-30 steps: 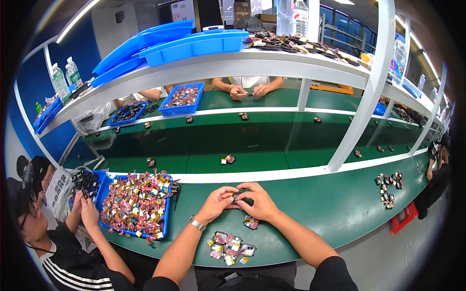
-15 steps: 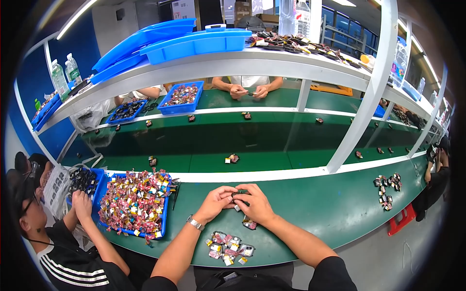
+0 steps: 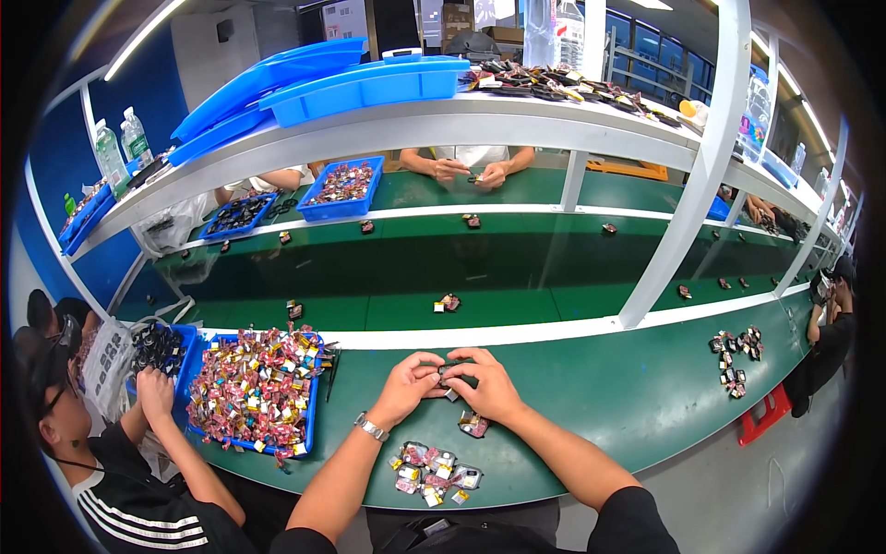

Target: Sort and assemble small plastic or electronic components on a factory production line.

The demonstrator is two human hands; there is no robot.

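Note:
My left hand [image 3: 406,390] and my right hand [image 3: 489,389] meet over the green bench, fingers closed around a small black device part [image 3: 453,371]. A small white piece shows just below the fingertips; much of the part is hidden. Beside the heel of my right hand lies a small assembly [image 3: 473,425] with pink and white pieces in a black shell. Closer to me, a cluster of similar assemblies [image 3: 426,469] with white and yellow pieces rests near the bench edge.
Left of me stands a blue tray [image 3: 314,434] heaped with small pink, white and yellow parts, black tweezers [image 3: 333,371] beside it. A co-worker [image 3: 138,480] sits at the left. Beyond a white rail [image 3: 517,334], small assemblies [image 3: 447,303] sit on a green conveyor. More assemblies [image 3: 734,355] lie at the right.
The assemblies on the conveyor have drifted slightly right. My hands stay together in nearly the same place, with small finger shifts around the black part.

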